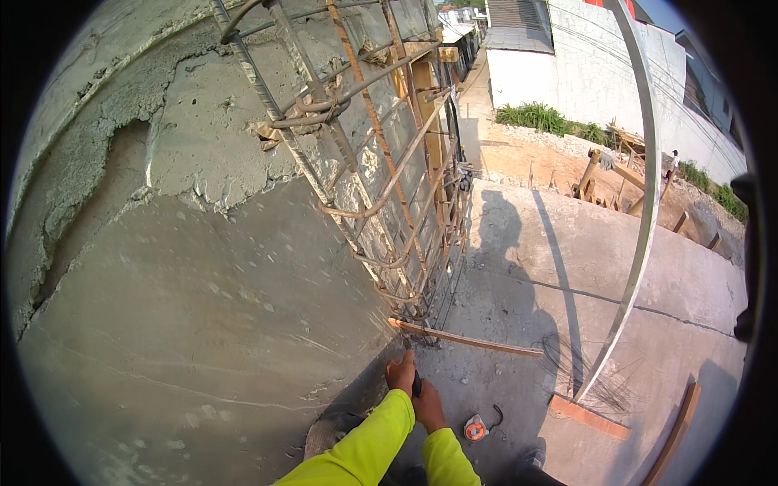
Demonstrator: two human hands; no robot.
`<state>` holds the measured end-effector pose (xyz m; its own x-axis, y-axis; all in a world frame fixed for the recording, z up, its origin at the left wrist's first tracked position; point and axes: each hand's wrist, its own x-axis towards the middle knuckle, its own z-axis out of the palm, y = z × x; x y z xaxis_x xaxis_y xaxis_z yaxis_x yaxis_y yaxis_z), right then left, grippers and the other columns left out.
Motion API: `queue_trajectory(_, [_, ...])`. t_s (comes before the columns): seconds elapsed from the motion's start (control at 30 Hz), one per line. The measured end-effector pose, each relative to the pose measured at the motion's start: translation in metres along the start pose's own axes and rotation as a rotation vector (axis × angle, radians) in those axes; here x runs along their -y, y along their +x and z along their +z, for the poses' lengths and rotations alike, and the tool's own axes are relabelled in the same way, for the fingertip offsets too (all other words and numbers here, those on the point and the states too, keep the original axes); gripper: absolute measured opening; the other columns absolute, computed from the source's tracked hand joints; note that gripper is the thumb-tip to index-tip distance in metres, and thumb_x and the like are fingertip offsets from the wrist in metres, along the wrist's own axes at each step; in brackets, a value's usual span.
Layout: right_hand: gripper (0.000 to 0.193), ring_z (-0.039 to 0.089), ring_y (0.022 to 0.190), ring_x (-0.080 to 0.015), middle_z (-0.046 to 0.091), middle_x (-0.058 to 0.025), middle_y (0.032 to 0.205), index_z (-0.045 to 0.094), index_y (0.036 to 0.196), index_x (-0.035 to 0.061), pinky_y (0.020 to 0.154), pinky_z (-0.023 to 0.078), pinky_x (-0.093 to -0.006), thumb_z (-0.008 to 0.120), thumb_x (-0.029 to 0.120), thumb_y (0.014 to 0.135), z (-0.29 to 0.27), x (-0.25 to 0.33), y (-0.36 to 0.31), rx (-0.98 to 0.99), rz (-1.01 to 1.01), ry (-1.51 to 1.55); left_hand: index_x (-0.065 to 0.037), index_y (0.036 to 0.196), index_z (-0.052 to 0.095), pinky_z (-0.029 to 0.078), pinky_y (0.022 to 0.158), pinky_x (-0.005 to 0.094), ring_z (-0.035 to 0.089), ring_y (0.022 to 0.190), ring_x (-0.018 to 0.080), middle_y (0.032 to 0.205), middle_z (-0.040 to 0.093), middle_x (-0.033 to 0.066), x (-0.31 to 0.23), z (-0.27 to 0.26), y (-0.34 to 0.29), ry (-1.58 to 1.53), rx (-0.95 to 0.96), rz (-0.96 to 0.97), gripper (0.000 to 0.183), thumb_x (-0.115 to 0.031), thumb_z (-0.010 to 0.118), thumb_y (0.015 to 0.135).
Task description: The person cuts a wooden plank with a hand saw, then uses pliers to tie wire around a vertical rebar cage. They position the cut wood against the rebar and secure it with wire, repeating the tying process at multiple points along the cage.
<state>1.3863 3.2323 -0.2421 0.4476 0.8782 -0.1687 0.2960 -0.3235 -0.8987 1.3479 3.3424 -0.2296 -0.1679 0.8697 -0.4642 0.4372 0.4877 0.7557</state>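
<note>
My left hand (400, 372) is closed at the foot of the rebar column cage (373, 202), low beside the grey plastered wall (219, 324). Just behind it my right hand (429, 405) wraps round a black-handled tool (416, 384). Both hands are on this tool, its front end mostly hidden by the left fingers, so its kind does not show. A thin wooden strip (470, 337) lies on the concrete floor right in front of the hands, one end against the cage. To the right of my right hand lies an orange and white tape measure (476, 428).
A long metal straightedge (644, 219) stands upright at the right, its lower end by a short wooden piece (590, 416). Another wooden strip (677, 433) lies farther right. Loose thin wire (604, 381) is on the floor. Timber pieces (608, 174) stand beyond the slab edge.
</note>
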Motion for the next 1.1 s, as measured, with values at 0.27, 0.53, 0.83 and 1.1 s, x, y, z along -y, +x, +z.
queue_trajectory(0.27, [0.017,0.064,0.07,-0.0177,0.07,-0.0106,0.082,0.064,0.093,0.002,0.062,0.05,-0.0302,0.069,0.0,0.076,-0.026,0.003,-0.036,0.091,0.384,0.797,0.005,0.108,0.068,0.057,0.075,0.0352,0.071,0.085,0.0278,0.1,0.069,0.0169,-0.056,-0.026,-0.075,-0.192,-0.112,0.314,0.031,-0.015,0.066,0.085])
queue_trajectory(0.53, [0.037,0.062,0.086,-0.0294,0.066,-0.0172,0.112,0.065,0.116,0.0024,0.074,0.049,-0.0431,0.07,0.021,0.085,-0.032,0.013,-0.1,0.027,0.29,0.187,0.004,0.126,0.059,0.049,0.097,0.0394,0.06,0.113,0.0321,0.124,0.059,0.0209,-0.301,-0.133,-0.185,-0.609,-0.32,1.408,0.038,-0.004,0.061,0.089])
queue_trajectory(0.83, [0.041,0.066,0.09,-0.0392,0.069,-0.0252,0.093,0.064,0.11,-0.0008,0.08,0.049,-0.0473,0.067,0.031,0.084,-0.025,-0.019,-0.092,-0.159,-0.007,0.224,0.01,0.15,0.028,0.032,0.115,0.0494,0.038,0.138,0.0455,0.145,0.042,0.0306,-0.421,-0.187,-0.219,-0.29,-0.393,1.34,0.095,-0.031,0.078,0.08])
queue_trajectory(1.1, [0.036,0.062,0.078,-0.0385,0.067,-0.0237,0.083,0.065,0.099,-0.0023,0.074,0.048,-0.0493,0.065,0.03,0.084,-0.045,-0.005,-0.083,-0.258,0.035,0.189,0.007,0.129,0.045,0.042,0.097,0.0511,0.05,0.113,0.0432,0.115,0.056,0.024,-0.433,-0.2,-0.208,-0.167,-0.383,1.314,0.079,-0.031,0.084,0.072])
